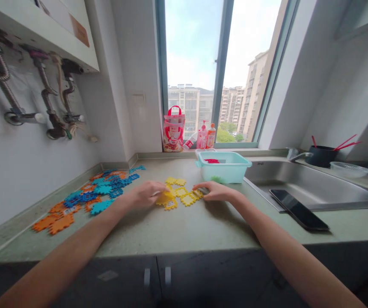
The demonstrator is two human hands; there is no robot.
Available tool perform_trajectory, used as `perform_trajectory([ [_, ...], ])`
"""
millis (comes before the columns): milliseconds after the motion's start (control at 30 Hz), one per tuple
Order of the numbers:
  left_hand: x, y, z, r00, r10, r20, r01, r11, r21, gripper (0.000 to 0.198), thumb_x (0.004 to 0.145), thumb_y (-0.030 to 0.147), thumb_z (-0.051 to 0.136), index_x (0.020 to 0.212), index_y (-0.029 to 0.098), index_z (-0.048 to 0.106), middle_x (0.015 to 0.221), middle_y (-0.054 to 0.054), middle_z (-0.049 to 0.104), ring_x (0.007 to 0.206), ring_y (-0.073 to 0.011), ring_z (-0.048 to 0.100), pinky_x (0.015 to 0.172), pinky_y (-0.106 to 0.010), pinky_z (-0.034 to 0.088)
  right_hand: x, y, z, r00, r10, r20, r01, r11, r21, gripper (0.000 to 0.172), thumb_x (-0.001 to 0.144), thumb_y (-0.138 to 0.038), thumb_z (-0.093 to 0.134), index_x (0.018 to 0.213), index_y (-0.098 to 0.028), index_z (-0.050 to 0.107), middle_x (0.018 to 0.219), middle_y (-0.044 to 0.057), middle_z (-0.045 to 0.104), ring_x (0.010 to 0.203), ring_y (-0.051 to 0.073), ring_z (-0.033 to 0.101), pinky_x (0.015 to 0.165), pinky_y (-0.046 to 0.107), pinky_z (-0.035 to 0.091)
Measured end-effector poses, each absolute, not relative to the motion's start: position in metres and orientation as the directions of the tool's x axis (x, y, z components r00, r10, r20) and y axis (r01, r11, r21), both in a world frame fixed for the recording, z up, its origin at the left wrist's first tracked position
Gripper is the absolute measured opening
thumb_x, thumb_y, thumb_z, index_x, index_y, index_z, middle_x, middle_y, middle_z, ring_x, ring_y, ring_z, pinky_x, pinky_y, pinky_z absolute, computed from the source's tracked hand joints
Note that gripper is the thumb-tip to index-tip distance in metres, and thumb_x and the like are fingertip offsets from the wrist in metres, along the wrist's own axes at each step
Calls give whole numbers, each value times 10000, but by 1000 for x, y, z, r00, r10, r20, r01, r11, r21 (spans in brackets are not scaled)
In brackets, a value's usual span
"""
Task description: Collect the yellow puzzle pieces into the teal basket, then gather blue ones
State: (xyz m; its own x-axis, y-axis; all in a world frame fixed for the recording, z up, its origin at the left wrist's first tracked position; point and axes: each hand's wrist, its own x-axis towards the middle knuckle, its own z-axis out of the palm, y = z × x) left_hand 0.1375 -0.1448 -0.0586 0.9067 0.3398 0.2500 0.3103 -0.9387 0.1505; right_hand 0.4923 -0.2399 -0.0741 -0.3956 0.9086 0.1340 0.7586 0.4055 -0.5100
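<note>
Yellow tiles (180, 194) lie between both hands (touching them).

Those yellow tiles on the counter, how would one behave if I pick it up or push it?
The yellow tiles look like thin, flat plastic, so probably stiff and light. Lying flat on the smooth counter, one would likely slide, not roll or tip. Toothed edges may snag neighbours.

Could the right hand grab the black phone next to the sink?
Probably yes. The phone lies flat on the front edge of the sink, just right of the right hand, with only bare counter between them. The hand rests on yellow puzzle tiles.
</note>
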Motion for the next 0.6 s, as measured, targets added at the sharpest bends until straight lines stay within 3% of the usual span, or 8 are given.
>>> perform_trajectory([
  [167, 131, -144, -47, 939, 264, 220, 213, -950, 229, 457, 968, 323, 535, 1402, 284, 672, 1470, -45, 651, 1397, -244, 561, 1213, -366, 389, 494, -243, -71, -381, 915, 134, 772, 395, -499, 522, 748, -219, 666, 1261, -231, 761, 1275, 20, 766, 1156, 269, 702, 1058, 353, 510],
  [333, 128, -121, -55, 836, 505, 215, 479, -862, 163, 485, 1029, 450, 441, 1388, 227, 679, 1426, -79, 676, 1325, -254, 605, 1173, -355, 420, 497, -242, -72, -319, 922, 218, 775, 386, -500, 449, 760, -200, 674, 1197, -210, 774, 1205, 50, 784, 1038, 246, 725, 959, 345, 564],
  [600, 108, -75, -76, 727, 680, 93, 678, -733, 59, 534, 924, 287, 507, 1431, 197, 649, 1487, -73, 636, 1357, -253, 585, 1180, -322, 401, 489, -243, -66, -189, 854, 484, 773, 434, -464, 617, 726, -96, 576, 1316, -219, 707, 1201, 46, 778, 871, 174, 678, 746, 285, 571],
])
